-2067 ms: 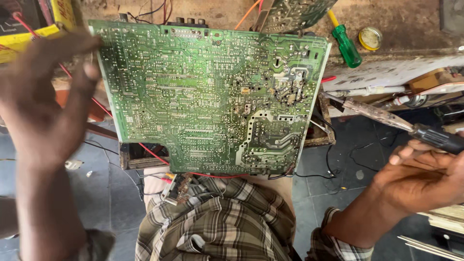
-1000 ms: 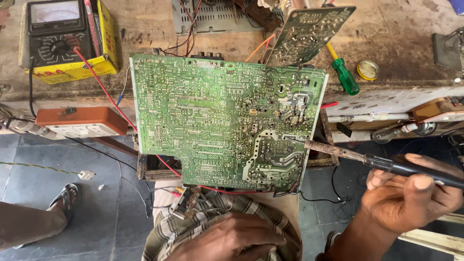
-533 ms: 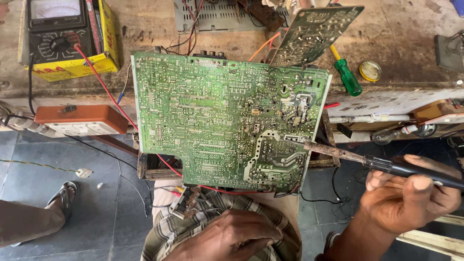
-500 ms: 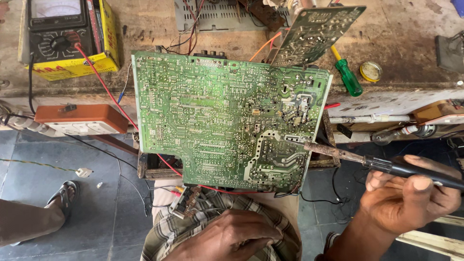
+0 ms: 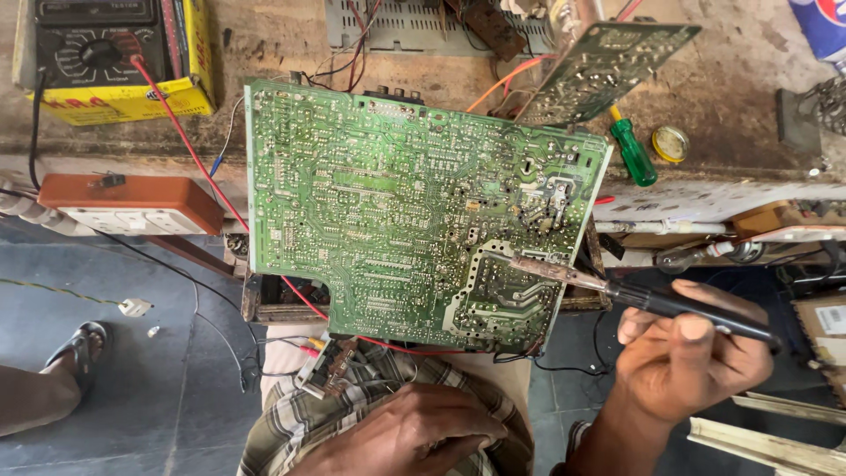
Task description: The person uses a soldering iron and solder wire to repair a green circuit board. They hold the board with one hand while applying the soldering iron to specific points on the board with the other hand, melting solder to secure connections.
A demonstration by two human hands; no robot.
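The right hand (image 5: 692,353) is closed around the black handle of a soldering iron (image 5: 617,286), fingers wrapped over the grip and the thumb on top. The iron's metal shaft runs up and to the left from the hand, and its tip rests on the lower right area of the large green circuit board (image 5: 414,220), at the edge of a pale outlined section of solder tracks.

The circuit board lies solder side up, tilted slightly clockwise. Its upper part rests on the front edge of the workbench (image 5: 731,106); its lower part overhangs that edge above the person's lap.

The left hand (image 5: 414,436) lies on the lap below the board, on the checked cloth (image 5: 291,423). Its fingers are loosely curled together and hold nothing visible.

A red wire (image 5: 189,150) runs from the yellow-cased multimeter (image 5: 110,57) at the left rear corner of the workbench down under the board's left edge. An orange power strip (image 5: 132,203) sits at the bench's front edge, left of the board. A smaller green circuit board (image 5: 608,66) stands tilted behind the large board's upper right corner. A green-handled screwdriver (image 5: 633,150) lies just right of that corner, with a small round tin (image 5: 671,144) beside it. A sandalled foot (image 5: 79,344) shows on the floor at lower left.
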